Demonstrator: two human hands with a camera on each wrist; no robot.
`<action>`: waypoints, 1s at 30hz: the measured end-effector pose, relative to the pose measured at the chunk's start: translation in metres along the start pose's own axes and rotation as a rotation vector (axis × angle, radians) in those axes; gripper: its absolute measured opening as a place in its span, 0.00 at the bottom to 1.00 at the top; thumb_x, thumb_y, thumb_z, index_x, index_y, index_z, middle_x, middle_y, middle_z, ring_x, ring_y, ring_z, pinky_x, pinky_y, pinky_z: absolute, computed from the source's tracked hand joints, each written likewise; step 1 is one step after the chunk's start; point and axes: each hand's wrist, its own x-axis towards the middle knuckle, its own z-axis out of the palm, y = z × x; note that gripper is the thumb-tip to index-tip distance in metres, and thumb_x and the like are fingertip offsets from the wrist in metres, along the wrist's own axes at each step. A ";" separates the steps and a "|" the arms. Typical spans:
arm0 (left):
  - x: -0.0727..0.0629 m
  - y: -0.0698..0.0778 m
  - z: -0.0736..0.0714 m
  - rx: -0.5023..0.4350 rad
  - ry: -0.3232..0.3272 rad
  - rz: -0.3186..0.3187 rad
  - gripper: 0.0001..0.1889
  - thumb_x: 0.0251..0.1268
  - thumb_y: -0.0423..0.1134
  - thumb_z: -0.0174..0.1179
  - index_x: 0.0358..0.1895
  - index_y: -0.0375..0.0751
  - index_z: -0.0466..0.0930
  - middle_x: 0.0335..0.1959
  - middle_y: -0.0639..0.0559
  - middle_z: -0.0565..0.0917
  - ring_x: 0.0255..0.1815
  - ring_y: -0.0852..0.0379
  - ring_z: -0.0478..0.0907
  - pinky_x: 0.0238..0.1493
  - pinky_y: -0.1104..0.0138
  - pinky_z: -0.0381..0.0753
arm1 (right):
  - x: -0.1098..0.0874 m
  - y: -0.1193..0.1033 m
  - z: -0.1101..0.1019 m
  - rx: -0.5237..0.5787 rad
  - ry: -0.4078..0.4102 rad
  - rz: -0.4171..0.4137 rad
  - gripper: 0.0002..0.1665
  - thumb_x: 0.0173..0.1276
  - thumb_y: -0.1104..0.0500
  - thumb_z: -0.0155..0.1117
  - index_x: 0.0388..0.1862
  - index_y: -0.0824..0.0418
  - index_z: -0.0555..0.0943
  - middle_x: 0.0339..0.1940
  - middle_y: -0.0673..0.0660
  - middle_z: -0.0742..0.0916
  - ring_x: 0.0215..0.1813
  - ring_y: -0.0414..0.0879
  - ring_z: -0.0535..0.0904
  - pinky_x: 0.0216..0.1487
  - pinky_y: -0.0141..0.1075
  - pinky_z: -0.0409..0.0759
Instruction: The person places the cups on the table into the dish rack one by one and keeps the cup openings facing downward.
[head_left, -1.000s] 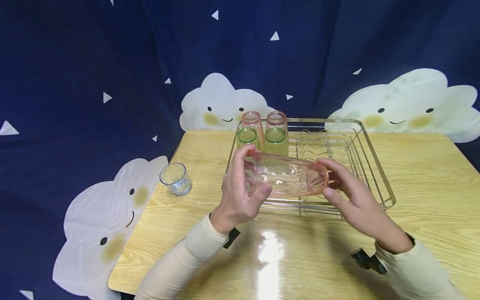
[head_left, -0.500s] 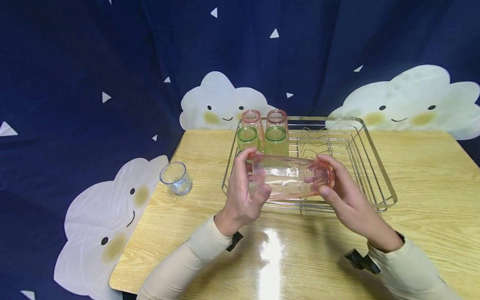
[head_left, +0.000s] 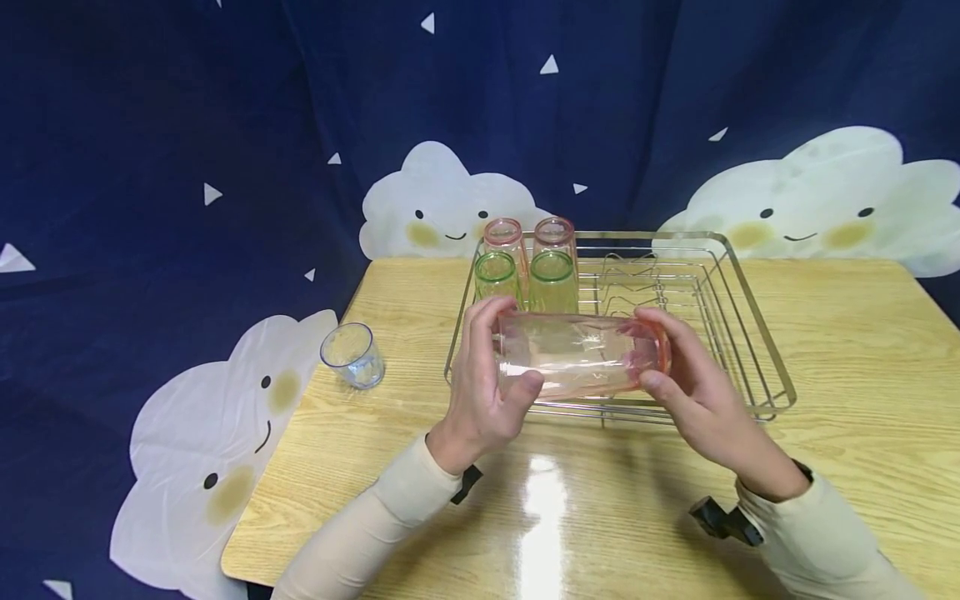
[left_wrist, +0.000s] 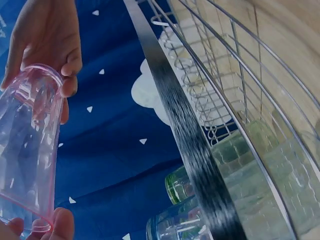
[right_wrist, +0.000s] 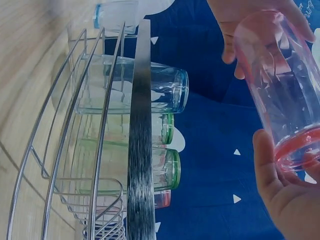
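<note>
A clear pink-tinted drinking glass lies sideways in the air, held between both hands over the front of the wire rack. My left hand grips its left end, thumb in front and fingers behind. At the other end, which shows a thick pink ring, my right hand holds the glass between thumb and fingers. Behind it, two green glasses and two pink glasses stand bottom-up in the rack's left part. A bluish glass in the rack shows in the right wrist view.
The metal dish rack stands on the wooden table, with bent wire dividers in its middle. A small blue-rimmed glass stands upright left of the rack, near the table's left edge. A dark blue curtain hangs behind.
The pink glass has shifted slightly right and down and turned a little in the hands. My right hand has moved slightly left and up, its fingers further round the glass's end.
</note>
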 end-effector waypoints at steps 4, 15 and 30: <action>0.002 -0.003 0.000 0.050 0.021 0.053 0.44 0.71 0.70 0.36 0.64 0.27 0.62 0.57 0.36 0.72 0.52 0.48 0.71 0.49 0.61 0.73 | 0.001 -0.002 -0.002 -0.013 0.030 -0.002 0.33 0.73 0.74 0.52 0.74 0.74 0.56 0.65 0.44 0.76 0.55 0.34 0.79 0.50 0.25 0.82; 0.005 -0.020 -0.027 0.046 0.057 -0.072 0.30 0.77 0.55 0.40 0.61 0.30 0.70 0.59 0.37 0.73 0.52 0.43 0.75 0.50 0.54 0.76 | 0.002 -0.007 -0.015 -0.055 0.107 -0.058 0.33 0.69 0.75 0.56 0.71 0.77 0.60 0.60 0.49 0.78 0.48 0.36 0.77 0.45 0.22 0.79; -0.006 -0.079 -0.039 0.193 -0.075 -0.636 0.17 0.75 0.41 0.48 0.59 0.37 0.74 0.52 0.44 0.77 0.40 0.49 0.75 0.42 0.60 0.74 | 0.001 -0.014 -0.034 -0.315 0.182 -0.048 0.36 0.64 0.77 0.60 0.71 0.74 0.64 0.64 0.45 0.78 0.52 0.33 0.80 0.54 0.19 0.76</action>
